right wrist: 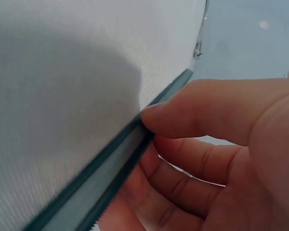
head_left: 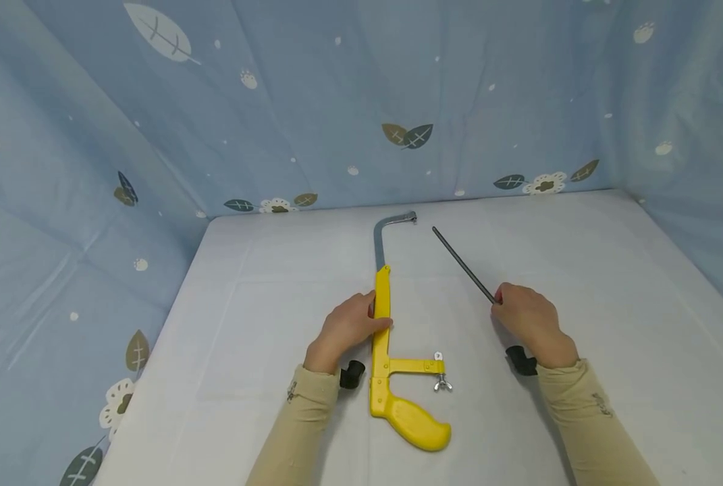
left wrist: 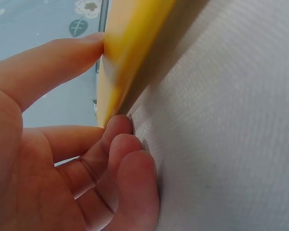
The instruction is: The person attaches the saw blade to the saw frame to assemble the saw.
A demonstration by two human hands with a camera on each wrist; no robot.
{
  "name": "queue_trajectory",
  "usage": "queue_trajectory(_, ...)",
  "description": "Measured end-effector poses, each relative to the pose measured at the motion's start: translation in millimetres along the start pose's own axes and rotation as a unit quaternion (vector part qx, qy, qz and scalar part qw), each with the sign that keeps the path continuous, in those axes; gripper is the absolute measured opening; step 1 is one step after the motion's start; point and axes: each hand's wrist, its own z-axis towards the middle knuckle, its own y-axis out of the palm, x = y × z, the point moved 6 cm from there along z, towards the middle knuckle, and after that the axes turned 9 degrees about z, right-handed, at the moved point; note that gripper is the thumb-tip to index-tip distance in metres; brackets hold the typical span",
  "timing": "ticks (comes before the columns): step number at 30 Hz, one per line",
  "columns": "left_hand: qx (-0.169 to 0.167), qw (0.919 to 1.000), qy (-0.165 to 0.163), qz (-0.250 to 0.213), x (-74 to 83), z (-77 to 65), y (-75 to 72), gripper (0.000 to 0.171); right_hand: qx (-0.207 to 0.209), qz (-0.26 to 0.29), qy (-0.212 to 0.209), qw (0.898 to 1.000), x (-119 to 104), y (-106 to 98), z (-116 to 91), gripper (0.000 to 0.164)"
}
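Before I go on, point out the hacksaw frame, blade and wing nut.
Hacksaw frame (head_left: 381, 351): head view, on its yellow bar.
Blade (head_left: 464, 264): head view, middle of visible length.
Wing nut (head_left: 442, 383): head view, between its wings.

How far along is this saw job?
Apparently done: the saw frame is laid on the table, handle at the near end. In hand: the left hand grips the frame; the right hand pinches the blade, apart from it. Remaining, probably: fitting the blade between the front tip and the arm with the wing nut, since neither holds it yet, then tightening that nut.
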Motion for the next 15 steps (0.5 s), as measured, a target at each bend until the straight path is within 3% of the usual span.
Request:
queue_trajectory(6,-0.003,1.0000,-0.004,-0.004,0.4,-0.5,1.0,0.045,0.004,0.008,-0.010,1.000,1.2,-3.8,0.3,0.018)
queue_trajectory(15,-0.005,1.0000,-0.005,0.004,-0.1,-0.3,0.4,0.050,0.039,0.069,-0.041,0.996,0.5,-8.5,4.7,0.023)
